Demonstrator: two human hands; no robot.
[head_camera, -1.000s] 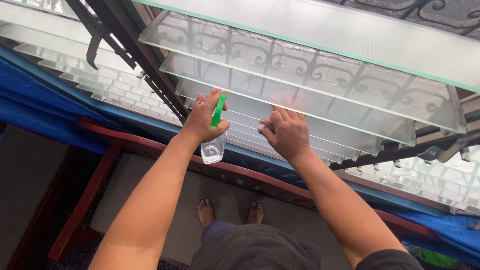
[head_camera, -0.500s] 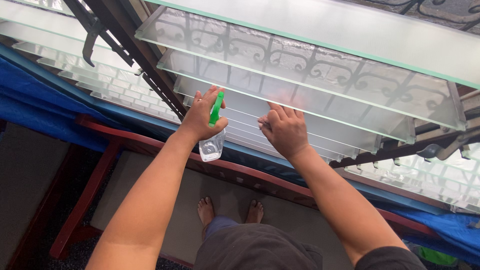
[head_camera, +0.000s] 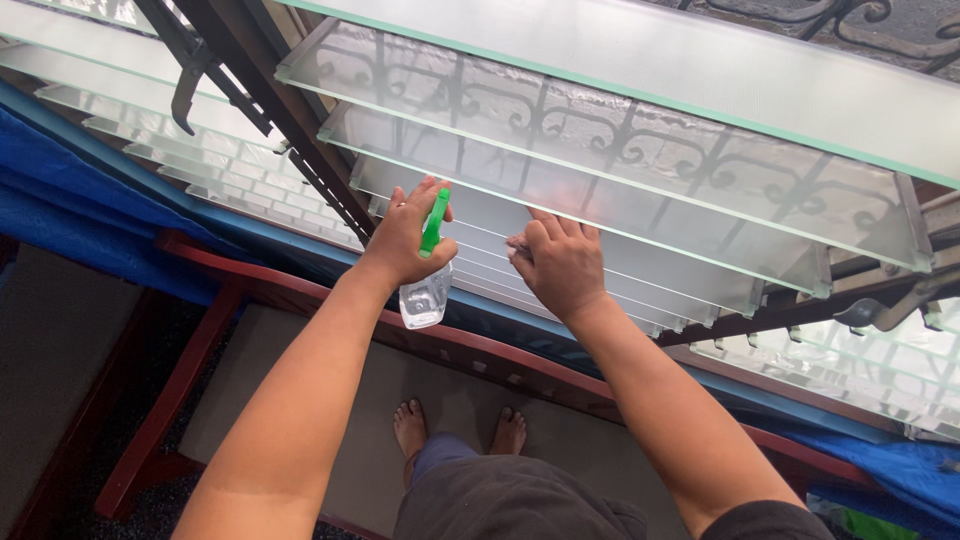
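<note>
Far left, around 9 o'clock: blue tarp (head_camera: 70, 215) ran along under the window, with a red-brown wooden frame (head_camera: 210, 330) below it, sloping down toward 7 o'clock. At 11 o'clock a dark metal louvre lever (head_camera: 190, 85) hung off the dark mullion (head_camera: 285, 120) that split the two window banks. Left hand (head_camera: 405, 235) sat just left of centre, fingers wrapped and clamped on a small clear spray bottle (head_camera: 425, 295) with a green trigger head (head_camera: 433, 222); bottle body hung below the fist, nozzle end up at 12 o'clock, pointed at the frosted glass louvre slats (head_camera: 620, 215). Bottle was just in front of the lower slats; could not tell whether it touched them. Right hand (head_camera: 560, 265) was just right of the bottle, near it but apart, palm down with fingers mostly together, pressed flat on a lower slat at centre. Could not tell if anything was under the palm. Slats were tilted open and stacked upward toward 1 o'clock, with a scrolled iron grille (head_camera: 640, 145) showing through them. Bottom centre, 6 o'clock: bare feet (head_camera: 460, 430) on a grey floor mat (head_camera: 300, 400), between the two forearms. More blue tarp at 4 o'clock, below the right window bank.
</note>
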